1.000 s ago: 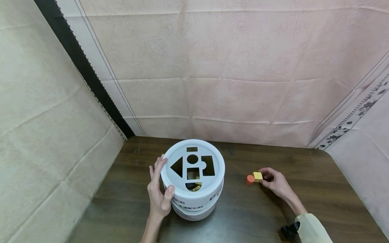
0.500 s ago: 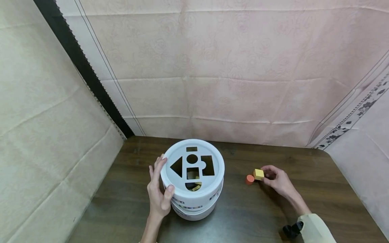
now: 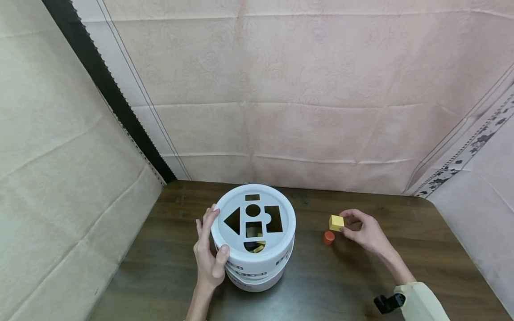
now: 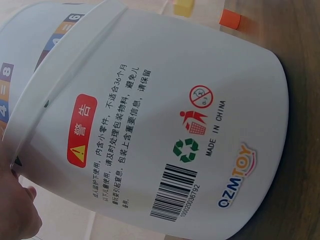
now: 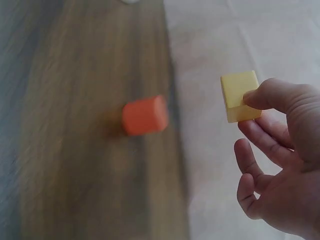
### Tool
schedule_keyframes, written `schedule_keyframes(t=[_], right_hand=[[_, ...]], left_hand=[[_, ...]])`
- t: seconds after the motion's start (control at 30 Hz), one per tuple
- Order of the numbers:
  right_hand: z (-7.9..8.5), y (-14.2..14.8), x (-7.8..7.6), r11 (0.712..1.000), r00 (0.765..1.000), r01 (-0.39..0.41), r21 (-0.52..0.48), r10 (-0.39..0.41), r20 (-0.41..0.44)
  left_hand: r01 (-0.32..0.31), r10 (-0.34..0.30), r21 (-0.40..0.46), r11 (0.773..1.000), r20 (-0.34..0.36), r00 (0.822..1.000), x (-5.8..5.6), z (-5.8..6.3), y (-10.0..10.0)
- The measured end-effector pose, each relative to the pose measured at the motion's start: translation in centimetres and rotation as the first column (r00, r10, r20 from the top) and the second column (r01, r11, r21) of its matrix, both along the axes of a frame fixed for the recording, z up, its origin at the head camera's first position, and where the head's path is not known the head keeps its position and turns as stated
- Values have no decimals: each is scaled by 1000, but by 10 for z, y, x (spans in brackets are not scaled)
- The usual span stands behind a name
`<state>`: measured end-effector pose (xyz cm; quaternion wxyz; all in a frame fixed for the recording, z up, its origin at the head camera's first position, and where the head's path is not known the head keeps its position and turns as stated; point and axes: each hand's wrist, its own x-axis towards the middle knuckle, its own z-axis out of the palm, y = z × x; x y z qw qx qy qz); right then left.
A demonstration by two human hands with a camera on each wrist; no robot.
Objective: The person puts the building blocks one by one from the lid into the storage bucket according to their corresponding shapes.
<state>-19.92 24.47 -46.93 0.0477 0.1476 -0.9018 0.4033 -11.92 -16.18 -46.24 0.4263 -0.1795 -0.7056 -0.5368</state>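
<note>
My right hand point(image 3: 365, 232) pinches a yellow cube point(image 3: 336, 223) between thumb and fingers. In the right wrist view the yellow cube point(image 5: 241, 95) is raised off the table. Just below it in the head view, an orange cylinder point(image 3: 328, 237) stands on the tabletop. My left hand point(image 3: 210, 258) rests against the left side of a white bucket point(image 3: 257, 285), its fingers fairly straight and spread along the rim. The bucket's white lid point(image 3: 277, 249) has several shaped holes: triangle, circle, square and others. Yellow pieces show through the nearest holes. Printed labels cover the bucket's wall point(image 4: 135, 45).
The dark wooden table point(image 3: 313, 285) runs back to a pale cloth wall point(image 3: 301, 89). More cloth hangs at the left point(image 3: 60, 178) and right. A black device point(image 3: 388, 304) sits at my right wrist.
My right hand has lifted the yellow cube off the table and shifted it slightly left and up, above the orange cylinder. The left hand and bucket have hardly moved.
</note>
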Motion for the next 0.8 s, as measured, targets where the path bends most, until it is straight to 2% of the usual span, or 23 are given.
schedule_keyframes(t=[0.17, 0.57, 0.8], right_hand=[[23, -15, 5, 1000, 998, -13, -4, 13, -53], [67, -46, 20, 999, 992, -46, -26, 42, -116], [91, -70, 31, 993, 982, -98, -71, 85, -169]], left_hand=[[-2, 2, 1, 1000, -3, 1000, 0, 0, 0], [-1, 1, 1, 1000, -8, 1000, 0, 0, -1], [1, -1, 7, 1000, -3, 1000, 0, 0, 0]])
